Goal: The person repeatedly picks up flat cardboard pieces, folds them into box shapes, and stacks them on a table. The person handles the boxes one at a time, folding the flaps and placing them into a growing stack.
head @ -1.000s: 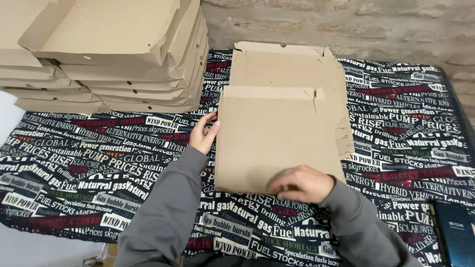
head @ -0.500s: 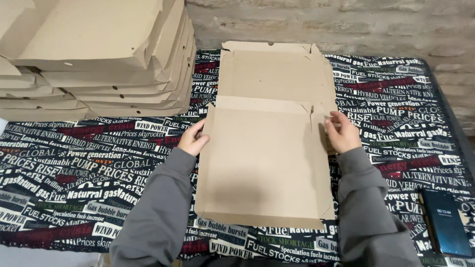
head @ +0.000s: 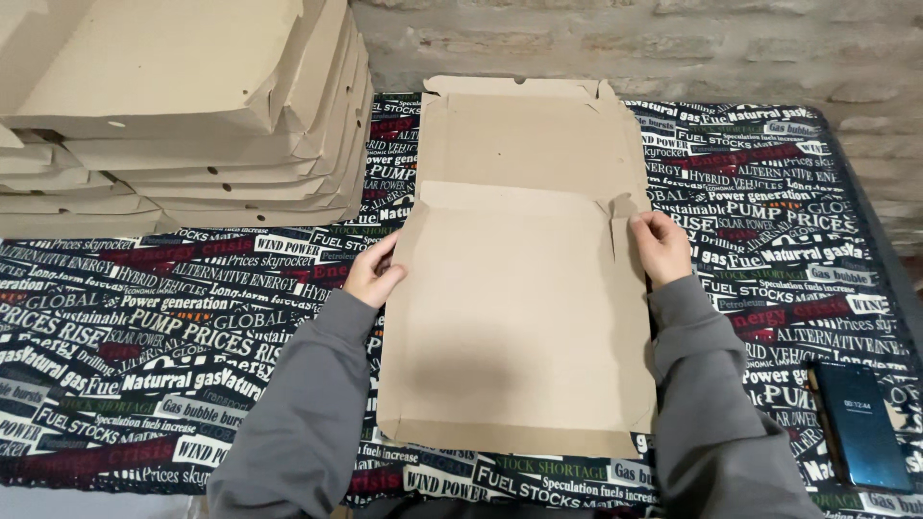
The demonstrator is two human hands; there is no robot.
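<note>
Both of my hands grip the flat cardboard box blank (head: 524,317) at its side edges. Left hand (head: 373,272) curls loosely, fingers half closed over the left flap, thumb on top of the card. Right hand (head: 661,247) pinches the right edge near the notched corner, fingers narrow and bent onto the flap. My forearms in grey sleeves (head: 298,404) run up along either side of the blank, elbows drawn in toward me.

The desk (head: 144,327) is covered with a dark cloth printed all over with words. The blank lies unfolded in its middle, the far panel reaching toward the brick wall (head: 673,38). A stack of folded cardboard boxes (head: 183,115) stands at far left. A dark phone (head: 860,428) lies near the right edge.
</note>
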